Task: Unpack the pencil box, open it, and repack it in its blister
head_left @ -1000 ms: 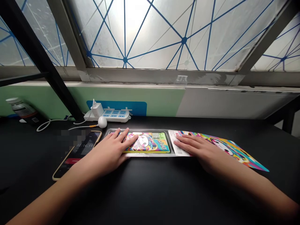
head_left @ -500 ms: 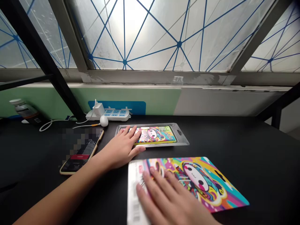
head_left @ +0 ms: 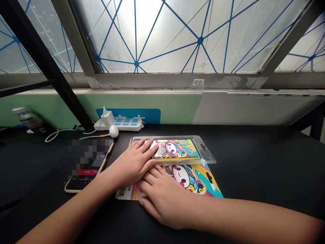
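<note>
My left hand [head_left: 138, 162] rests flat, fingers apart, on the left part of a clear plastic blister tray [head_left: 207, 156]. Inside the tray lies a colourful pack [head_left: 175, 149] with a cartoon face and "SPORT" lettering. Nearer to me is a bright printed backing card [head_left: 213, 188] with a similar cartoon figure; its far edge is hidden at the tray's near edge. My right hand [head_left: 165, 200] lies over the middle of this card with its fingers stretched out. Its fingertips reach my left thumb.
A phone [head_left: 88, 174] in a pale case lies left of my left hand. Behind it are a white power strip [head_left: 129, 124], a round white plug piece [head_left: 113, 131] and a cable. A tilted bottle [head_left: 29, 118] and a black bar [head_left: 48, 64] stand at the left.
My right hand has slid the card forward and left, up to the tray's near edge. My left hand stays on the tray, which looks nearly unmoved; the camera view has shifted slightly.
</note>
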`<state>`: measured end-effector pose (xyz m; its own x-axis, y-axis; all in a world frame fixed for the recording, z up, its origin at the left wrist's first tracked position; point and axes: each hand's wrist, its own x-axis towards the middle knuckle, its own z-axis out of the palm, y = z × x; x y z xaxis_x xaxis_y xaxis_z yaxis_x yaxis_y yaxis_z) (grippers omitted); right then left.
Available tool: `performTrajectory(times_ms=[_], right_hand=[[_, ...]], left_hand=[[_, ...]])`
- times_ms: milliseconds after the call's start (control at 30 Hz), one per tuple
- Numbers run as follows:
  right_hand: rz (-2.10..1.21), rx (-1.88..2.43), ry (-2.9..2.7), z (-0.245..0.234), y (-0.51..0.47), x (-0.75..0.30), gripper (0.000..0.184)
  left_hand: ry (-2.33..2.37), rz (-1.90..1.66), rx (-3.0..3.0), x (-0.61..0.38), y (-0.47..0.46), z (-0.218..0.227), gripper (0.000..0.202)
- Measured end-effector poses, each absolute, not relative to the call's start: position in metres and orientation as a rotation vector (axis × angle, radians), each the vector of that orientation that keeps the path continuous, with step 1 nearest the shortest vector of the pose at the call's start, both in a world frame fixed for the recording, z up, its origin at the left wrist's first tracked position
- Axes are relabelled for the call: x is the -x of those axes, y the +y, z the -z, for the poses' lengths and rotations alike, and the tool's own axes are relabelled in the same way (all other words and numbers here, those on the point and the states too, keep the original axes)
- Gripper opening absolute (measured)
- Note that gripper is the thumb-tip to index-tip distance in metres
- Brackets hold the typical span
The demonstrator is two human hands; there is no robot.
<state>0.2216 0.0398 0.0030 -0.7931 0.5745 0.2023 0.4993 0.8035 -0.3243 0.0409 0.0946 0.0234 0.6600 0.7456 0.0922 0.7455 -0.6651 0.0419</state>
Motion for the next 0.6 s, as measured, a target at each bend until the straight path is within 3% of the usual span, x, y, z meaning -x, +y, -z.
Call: performTrajectory(times_ms=[167, 367, 600], right_hand=[[-0.252, 0.682, -2.699, 0.001, 0.037, -0.222, 0.029], [0.124, 0.46, -2.602, -0.001, 0.045, -0.228, 0.022], [0.225, 1.25, -2.545, -0.033, 0.106, -0.283, 0.034]], left_hand=[[1.27, -0.172, -2.87, -0.04, 0.096, -0.023, 0.053], [1.265, -0.163, -2.848, -0.039, 0.098, -0.022, 0.054], [1.271, -0.134, -2.845, -0.039, 0.097, -0.025, 0.059]])
